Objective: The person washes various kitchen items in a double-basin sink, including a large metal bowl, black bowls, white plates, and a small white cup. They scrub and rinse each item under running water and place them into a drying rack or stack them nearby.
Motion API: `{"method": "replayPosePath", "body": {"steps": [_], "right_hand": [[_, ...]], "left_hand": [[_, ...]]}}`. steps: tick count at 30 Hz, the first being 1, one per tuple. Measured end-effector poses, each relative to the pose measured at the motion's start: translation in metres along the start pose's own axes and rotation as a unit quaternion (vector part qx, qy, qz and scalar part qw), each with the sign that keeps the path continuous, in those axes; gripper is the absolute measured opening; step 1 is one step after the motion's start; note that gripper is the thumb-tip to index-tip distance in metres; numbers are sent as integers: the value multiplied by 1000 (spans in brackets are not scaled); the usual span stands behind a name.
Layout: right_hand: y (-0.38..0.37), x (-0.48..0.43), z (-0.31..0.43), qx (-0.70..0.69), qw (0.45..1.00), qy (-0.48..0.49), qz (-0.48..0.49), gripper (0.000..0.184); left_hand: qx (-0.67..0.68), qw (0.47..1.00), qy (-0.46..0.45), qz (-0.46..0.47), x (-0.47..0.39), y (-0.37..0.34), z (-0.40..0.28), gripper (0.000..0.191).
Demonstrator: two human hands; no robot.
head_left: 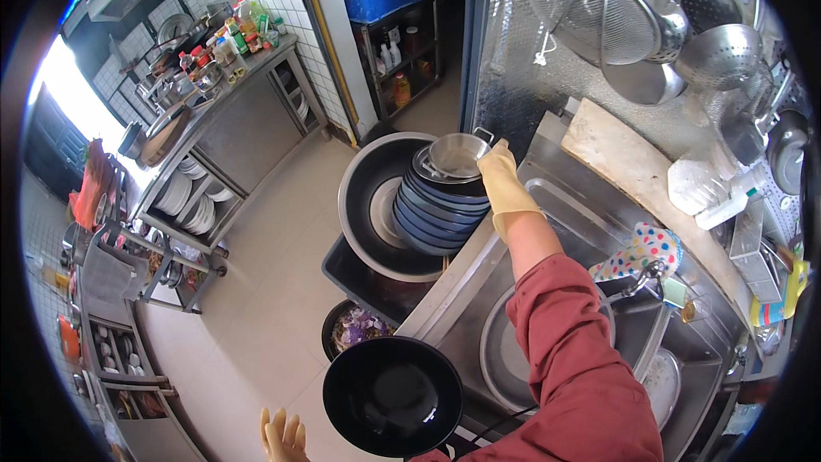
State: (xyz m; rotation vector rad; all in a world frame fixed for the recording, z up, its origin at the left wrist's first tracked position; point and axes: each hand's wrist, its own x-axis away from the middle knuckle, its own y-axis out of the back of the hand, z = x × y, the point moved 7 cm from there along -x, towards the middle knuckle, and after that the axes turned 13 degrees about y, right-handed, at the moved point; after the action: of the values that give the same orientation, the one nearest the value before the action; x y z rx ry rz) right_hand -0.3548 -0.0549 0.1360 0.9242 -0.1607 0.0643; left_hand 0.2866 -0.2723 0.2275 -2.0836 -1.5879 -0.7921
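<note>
My right hand (502, 159), in a pale yellow rubber glove, grips the near right edge of a small two-handled steel pot (454, 155). The pot rests on a stack of blue bowls (431, 224) with dark insides. That stack leans inside a large round metal basin (356, 205). At the bottom edge my gloved left hand (282, 433) is partly cut off, its fingers raised and apart with nothing visible in them. To its right is a black wok (392, 391), its inside facing up; its handle end is mostly hidden.
A steel sink (468, 366) holds a large round pan (497, 346), under a faucet (649, 273) with a dotted cloth (641, 250). A black bin (340, 263) and a scrap bucket (330, 333) stand left of the sink. Strainers (590, 13) hang above right. Tiled floor (256, 269) lies left.
</note>
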Motion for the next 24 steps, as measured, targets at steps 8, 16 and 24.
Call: {"method": "replayPosePath", "body": {"steps": [8,16,24], "right_hand": [[78,53,-21,-233,955,142,-113,38],[58,244,-251,-119,993,-11,-1,43],[-2,337,-416,34,976,-216,3,41]], "left_hand": [[-3,999,-27,-22,1,0,-5,54],[-55,995,-79,15,0,-14,-22,56],[-94,990,-101,28,1,-25,-20,54]]}}
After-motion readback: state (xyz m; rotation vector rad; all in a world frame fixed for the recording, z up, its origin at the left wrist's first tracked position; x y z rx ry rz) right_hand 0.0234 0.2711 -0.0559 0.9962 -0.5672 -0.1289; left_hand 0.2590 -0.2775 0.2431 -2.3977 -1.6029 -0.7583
